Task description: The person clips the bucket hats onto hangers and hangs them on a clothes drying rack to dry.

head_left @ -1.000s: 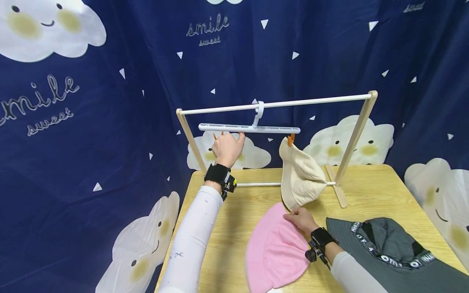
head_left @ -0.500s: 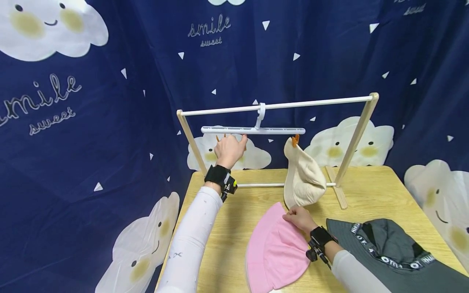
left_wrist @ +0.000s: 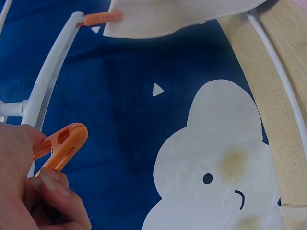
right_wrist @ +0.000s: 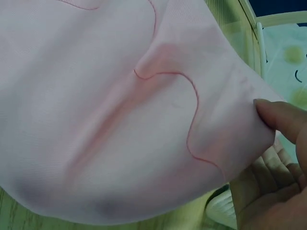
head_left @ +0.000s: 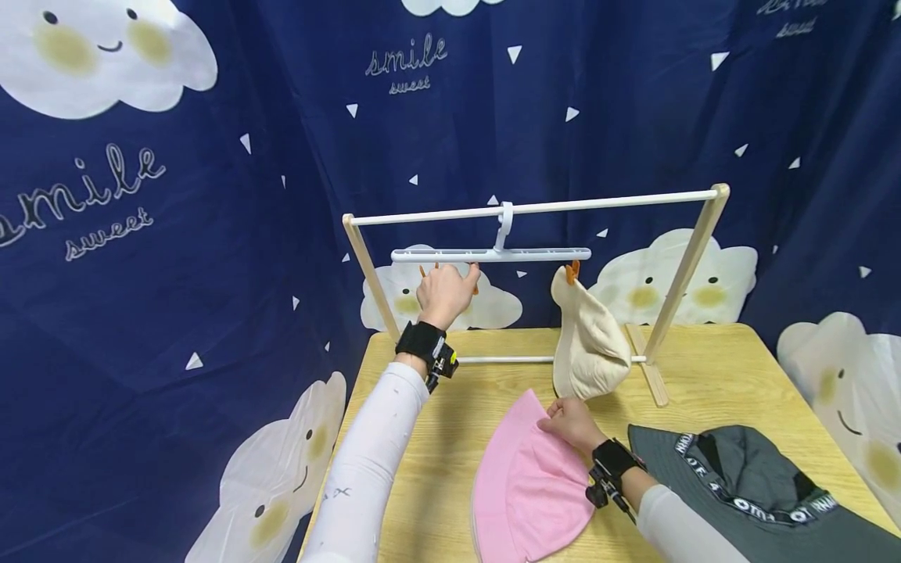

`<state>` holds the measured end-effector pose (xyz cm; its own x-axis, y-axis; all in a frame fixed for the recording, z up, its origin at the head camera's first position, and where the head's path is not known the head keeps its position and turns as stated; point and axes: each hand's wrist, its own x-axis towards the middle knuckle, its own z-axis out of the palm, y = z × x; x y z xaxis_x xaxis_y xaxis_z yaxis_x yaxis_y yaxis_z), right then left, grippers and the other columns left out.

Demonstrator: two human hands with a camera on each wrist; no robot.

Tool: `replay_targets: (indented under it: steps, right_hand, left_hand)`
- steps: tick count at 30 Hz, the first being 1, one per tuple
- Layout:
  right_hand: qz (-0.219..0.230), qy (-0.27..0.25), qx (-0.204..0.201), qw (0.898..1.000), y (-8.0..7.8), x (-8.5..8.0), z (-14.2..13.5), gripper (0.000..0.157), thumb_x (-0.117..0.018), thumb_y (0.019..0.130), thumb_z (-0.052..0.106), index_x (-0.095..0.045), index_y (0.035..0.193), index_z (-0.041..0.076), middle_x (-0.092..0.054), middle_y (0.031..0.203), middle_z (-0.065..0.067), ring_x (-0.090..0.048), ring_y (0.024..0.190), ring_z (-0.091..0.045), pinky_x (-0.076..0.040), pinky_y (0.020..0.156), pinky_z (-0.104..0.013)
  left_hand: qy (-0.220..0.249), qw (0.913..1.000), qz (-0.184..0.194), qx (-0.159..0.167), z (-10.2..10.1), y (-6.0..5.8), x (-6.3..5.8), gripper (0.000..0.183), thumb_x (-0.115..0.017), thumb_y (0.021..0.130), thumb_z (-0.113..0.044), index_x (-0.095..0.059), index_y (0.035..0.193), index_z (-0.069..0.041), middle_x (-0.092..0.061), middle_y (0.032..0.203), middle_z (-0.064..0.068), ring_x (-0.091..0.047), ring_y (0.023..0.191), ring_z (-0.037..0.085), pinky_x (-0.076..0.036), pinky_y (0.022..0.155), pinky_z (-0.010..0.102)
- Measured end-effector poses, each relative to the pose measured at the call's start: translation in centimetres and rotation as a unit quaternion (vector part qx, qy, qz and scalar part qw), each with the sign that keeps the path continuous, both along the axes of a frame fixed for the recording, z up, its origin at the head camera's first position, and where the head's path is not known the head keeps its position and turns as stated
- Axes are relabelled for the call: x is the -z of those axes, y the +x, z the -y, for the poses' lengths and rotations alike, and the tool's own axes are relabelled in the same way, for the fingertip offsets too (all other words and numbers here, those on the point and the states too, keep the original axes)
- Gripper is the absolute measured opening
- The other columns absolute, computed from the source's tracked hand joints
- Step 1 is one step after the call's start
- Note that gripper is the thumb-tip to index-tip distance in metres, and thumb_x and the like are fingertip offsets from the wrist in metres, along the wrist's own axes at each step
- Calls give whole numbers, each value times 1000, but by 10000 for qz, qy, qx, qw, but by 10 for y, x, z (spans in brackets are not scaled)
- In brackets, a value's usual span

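Note:
My left hand [head_left: 446, 294] is raised to the white hanger [head_left: 464, 256] and pinches an orange clip [left_wrist: 67, 143] by its end, thumb and fingers on either side. The hanger hooks over the top rod of a small rack. At the hanger's other end, a second orange clip [head_left: 572, 272] holds a cream bucket hat [head_left: 590, 344], which hangs down. Low over the table, my right hand [head_left: 573, 426] pinches the edge of a pink bucket hat [head_left: 524, 489], thumb on top of the cloth and fingers beneath. In the right wrist view the pink fabric [right_wrist: 120, 120] covers most of the scene.
The wooden rack [head_left: 684, 277] with white rods stands at the back of the wooden table [head_left: 394, 469]. A dark grey bucket hat [head_left: 756, 477] with a lettered band lies at the right. Behind hangs a navy curtain [head_left: 281, 94] with clouds.
The hanger has shifted slightly right along with the hanging cream hat, my left hand staying on the clip. My right hand keeps its pinch on the pink hat and has barely moved.

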<state>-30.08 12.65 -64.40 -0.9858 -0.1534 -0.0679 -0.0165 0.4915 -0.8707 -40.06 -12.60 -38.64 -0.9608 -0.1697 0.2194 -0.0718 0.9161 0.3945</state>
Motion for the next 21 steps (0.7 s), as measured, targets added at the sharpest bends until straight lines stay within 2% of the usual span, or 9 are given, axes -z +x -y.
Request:
replay_targets:
  steps: [6,11,21]
  right_hand:
    - [-223,-76,29,9997,3,-13,4,19,-83,75,5,-64,76,2,-56,59,2,-50,52,-9,-40,51,-25]
    - [-640,87,102,9979,4,-25,7,18,-82,78,7,-65,73,4,-58,58,3,-51,53,-9,-41,54,-25]
    - [-772,403,85,9962,6,-45,10,17,-82,79,8,-67,75,5,-60,60,2,-53,56,-11,-44,59,-28]
  left_hand:
    - [-71,9999,98,82,-3,3,-5,63,-43,102,-62,-67,60,-21,-66,73,6,-68,76,27,-48,56,40]
    - [-57,9996,182,186,-6,5,-8,62,-45,104,-57,-70,61,-22,-67,73,5,-69,80,27,-50,58,41]
    - [232,9993,5,304,-8,6,-5,58,-50,106,-52,-67,59,-22,-62,66,3,-66,75,25,-46,57,38]
